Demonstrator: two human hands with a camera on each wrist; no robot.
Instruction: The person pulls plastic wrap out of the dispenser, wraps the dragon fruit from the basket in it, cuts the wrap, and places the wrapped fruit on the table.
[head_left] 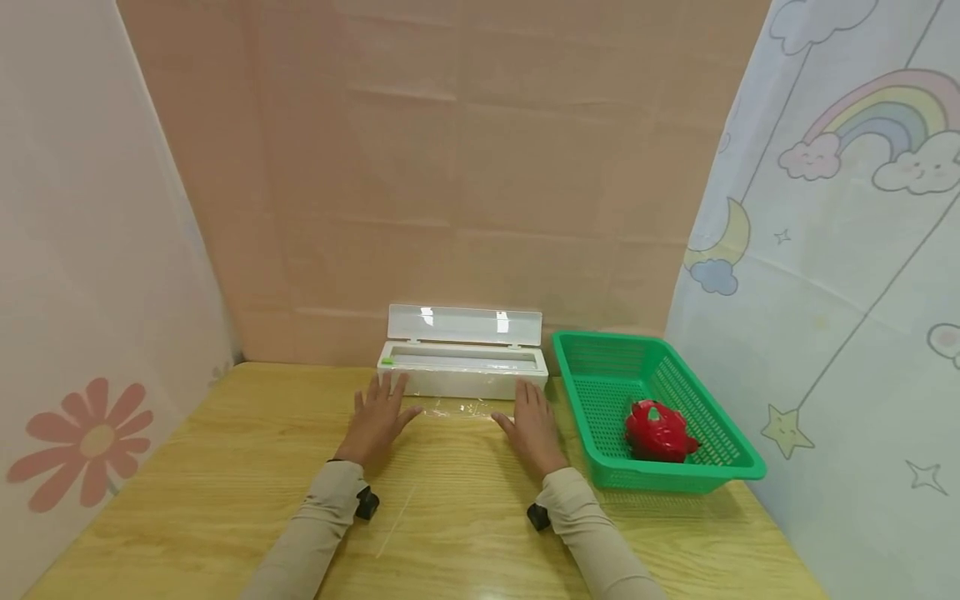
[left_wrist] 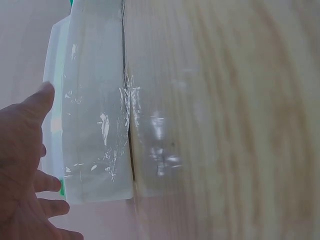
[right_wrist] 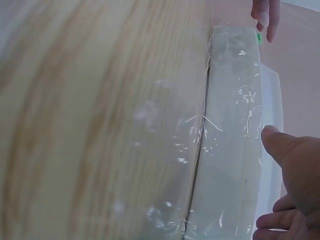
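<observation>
1. White cling-film dispenser box (head_left: 462,372) is sitting at the back of the wooden table (head_left: 225,492), against the pink backdrop. Its long axis is running left-right across the person's view; the lid (head_left: 465,324) is standing open and tilted back, w/ the opening facing up.
2. A strip of clear film (head_left: 457,409) is lying pulled out from the box front toward the person, flat on the wood and wrinkled. Wrist views are showing it draping over the box's front face and onto the table.
3. Left hand (head_left: 378,421) is lying flat, fingers straight and spread wide, gripping nothing. Fingertips are reaching the box's left front end, by the green tab (head_left: 386,362); palm is on the table at the film's left edge.
4. Right hand (head_left: 534,425) is doing the same: flat, fingers extended, holding nothing. Fingertips are at the box's right front end; can't tell if they're pressing film or bare wood.
5. Green plastic basket (head_left: 600,367) is sitting just right of the box, close beside the right hand, long axis running front-back. A red item wrapped in shiny film (head_left: 658,431) is lying in its near end.
</observation>
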